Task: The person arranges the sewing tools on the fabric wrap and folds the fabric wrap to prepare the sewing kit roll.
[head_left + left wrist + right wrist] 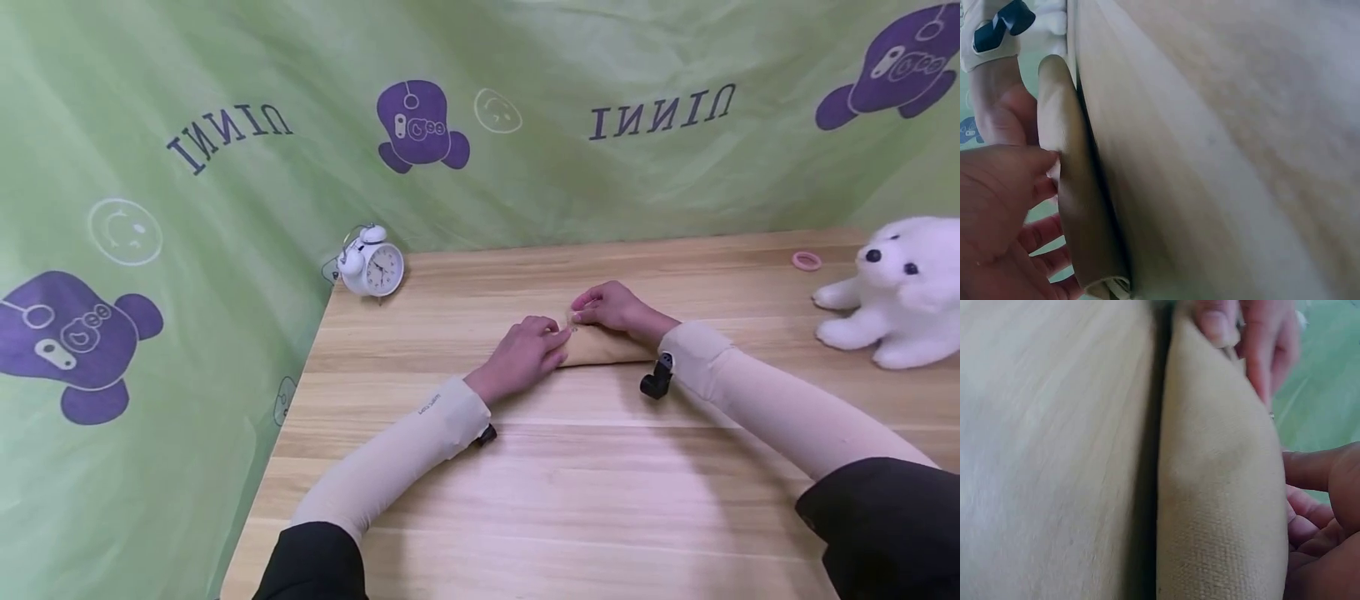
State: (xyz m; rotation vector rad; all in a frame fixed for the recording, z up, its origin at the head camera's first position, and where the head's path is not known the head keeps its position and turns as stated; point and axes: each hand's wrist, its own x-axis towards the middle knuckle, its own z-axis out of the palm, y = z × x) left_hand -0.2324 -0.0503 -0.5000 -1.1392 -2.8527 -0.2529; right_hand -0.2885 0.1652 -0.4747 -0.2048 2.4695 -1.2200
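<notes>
A tan woven-cloth piece (603,348), folded into a long flat shape like a pouch, lies on the wooden table in front of me. My left hand (525,354) pinches its left part, the thumb on the near side. The right hand (613,307) reaches over from behind and pinches the top edge close to the left fingertips. In the left wrist view the cloth (1072,206) shows a rolled, layered end at the bottom. The right wrist view has the cloth (1219,475) bulging, with my right fingers (1335,512) partly hidden behind it.
A white alarm clock (375,265) stands at the table's back left corner. At the right sits a white plush dog (903,287), with a pink ring (806,262) lying behind it. A green printed curtain (540,192) hangs along the back and left edges.
</notes>
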